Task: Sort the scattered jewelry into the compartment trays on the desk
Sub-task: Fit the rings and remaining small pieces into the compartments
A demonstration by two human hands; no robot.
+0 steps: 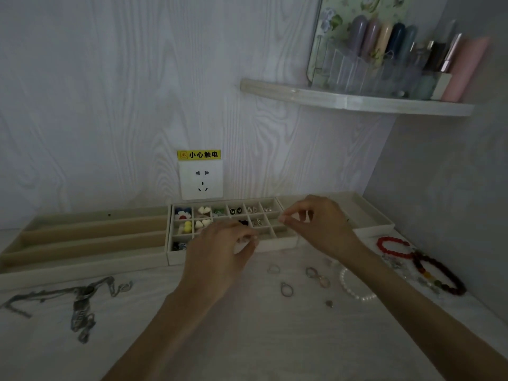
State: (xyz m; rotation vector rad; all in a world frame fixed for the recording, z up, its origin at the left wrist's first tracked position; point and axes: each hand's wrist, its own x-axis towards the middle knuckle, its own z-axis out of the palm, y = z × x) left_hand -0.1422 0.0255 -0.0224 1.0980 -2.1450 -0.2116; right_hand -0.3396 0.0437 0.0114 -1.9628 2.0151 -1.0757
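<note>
Here both hands hover over the compartment tray (233,250), the left hand (220,251) and right hand (316,224) each with fingertips pinched together, what they hold too small to tell

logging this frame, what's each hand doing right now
Left hand: fingers curled, pinching a small pale piece over the compartment tray; what it is cannot be told.
Right hand: thumb and forefinger pinching something tiny, too small to identify.

My desk (247,339) carried the small-compartment tray (277,244) against the wall. Left of that tray lay the long-slot tray (82,268), right of it a third tray (376,229). In front of it lay rings (286,289), a pearl bracelet (354,294) and red bead bracelets (393,247); silver chains (82,298) lay front-left.
</note>
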